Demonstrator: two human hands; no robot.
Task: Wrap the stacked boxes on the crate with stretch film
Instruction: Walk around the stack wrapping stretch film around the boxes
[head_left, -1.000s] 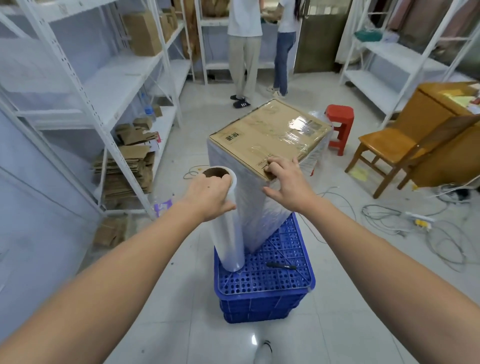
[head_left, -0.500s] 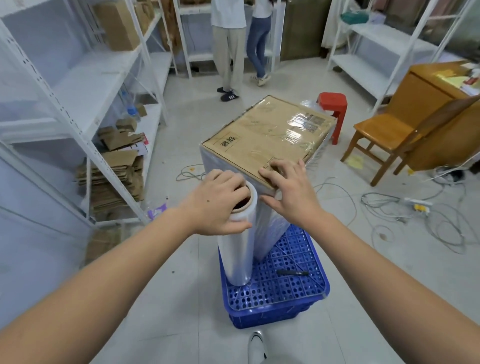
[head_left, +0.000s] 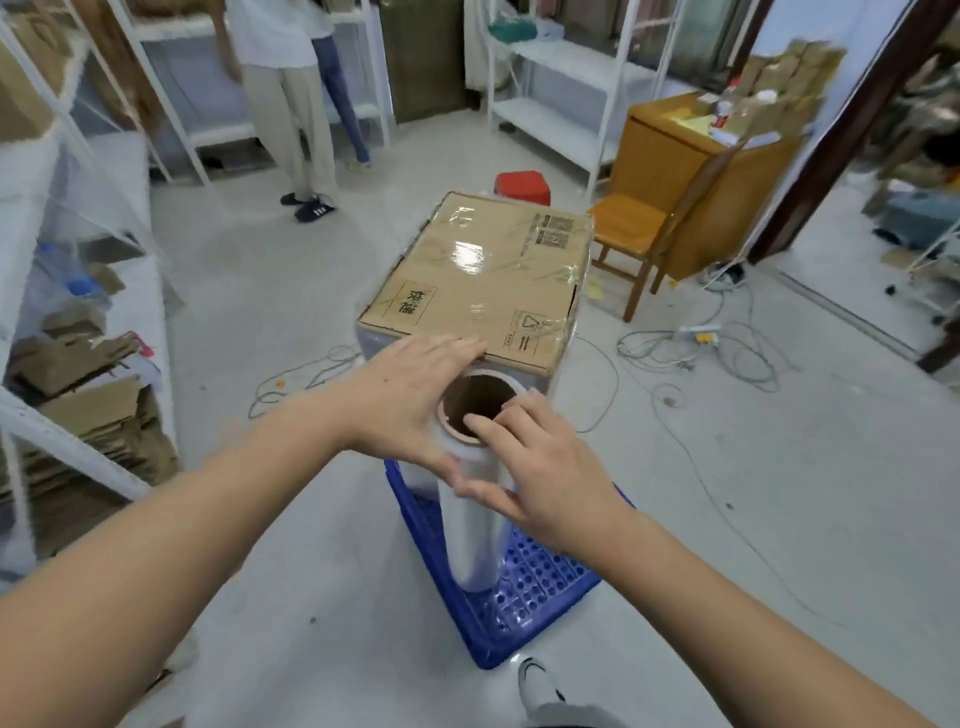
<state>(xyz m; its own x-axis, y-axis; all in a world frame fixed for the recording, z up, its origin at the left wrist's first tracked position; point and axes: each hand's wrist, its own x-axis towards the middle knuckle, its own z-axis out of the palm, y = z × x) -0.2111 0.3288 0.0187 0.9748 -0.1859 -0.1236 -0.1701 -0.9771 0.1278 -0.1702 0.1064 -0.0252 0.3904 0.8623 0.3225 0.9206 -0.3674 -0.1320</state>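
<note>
- Boxes (head_left: 483, 275): the stack stands on the far part of the blue crate (head_left: 540, 597). I see film already over its sides and glossy across the cardboard top.
- Roll (head_left: 470, 499): the stretch-film roll stands upright on the crate's near part, just beside the stack's near face, its open cardboard core facing up at me.
- Step, as I judge it: a pass of the roll around the stack, with the roll being handed from one side to the other at the near face.
- Left hand (head_left: 410, 395): it lies against the roll's left side near the top, thumb low on the film, fingers straight and reaching over to the near edge of the box top. It presses rather than grips.
- Right hand (head_left: 540, 478): its fingers curl over the core's rim and its thumb sits on the film below, so it grips the roll's top.
- Both forearms reach forward and meet at the roll.
- Next move, in my view: carry the roll on round the right corner under steady tension, keeping it upright.
- Around: loose cables (head_left: 701, 343) on the floor, a wooden chair (head_left: 639, 228), a red stool (head_left: 522, 187), white shelves (head_left: 78, 249) with flattened cardboard, and two people standing at the far rack.
</note>
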